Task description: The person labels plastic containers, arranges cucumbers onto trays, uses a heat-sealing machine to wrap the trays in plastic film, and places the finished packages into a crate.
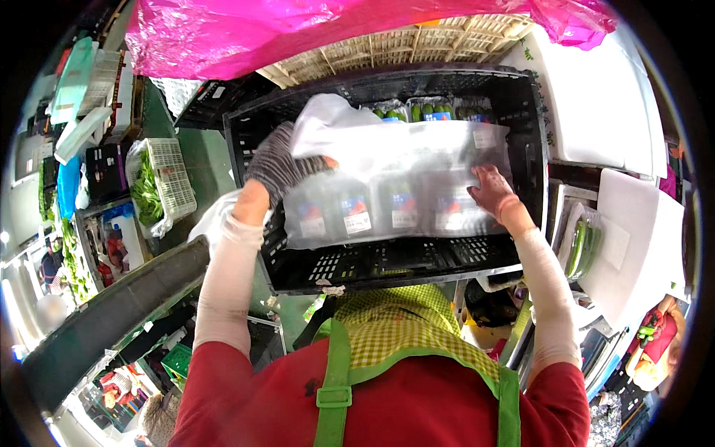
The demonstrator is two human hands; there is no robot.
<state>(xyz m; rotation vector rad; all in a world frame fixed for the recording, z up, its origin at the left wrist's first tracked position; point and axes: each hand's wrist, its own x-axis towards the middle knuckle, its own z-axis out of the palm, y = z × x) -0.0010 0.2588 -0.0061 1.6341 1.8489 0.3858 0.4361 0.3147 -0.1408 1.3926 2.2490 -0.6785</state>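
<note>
A black plastic crate point(246, 128) stands before me, holding clear-wrapped packs under a translucent plastic sheet or bag point(357, 162). Through the film show several packs with blue and red labels point(354, 215). Along the crate's far side, wrapped packs of green vegetables point(430, 112) are partly uncovered. My left hand point(285, 162), in a grey striped knit glove, is at the left end of the film; a raised fold hides part of its fingers, so its grip is unclear. My right hand point(494, 190) rests on the film's right part, fingers spread.
Pink plastic film point(313, 33) hangs over a beige slatted crate point(391, 47) beyond. White foam boxes point(603, 106) stand right, near a wrapped tray of long green vegetables point(581, 246). At left are a basket of leafy greens point(167, 179) and a dark beam point(123, 296). Another person point(659, 341) works far right.
</note>
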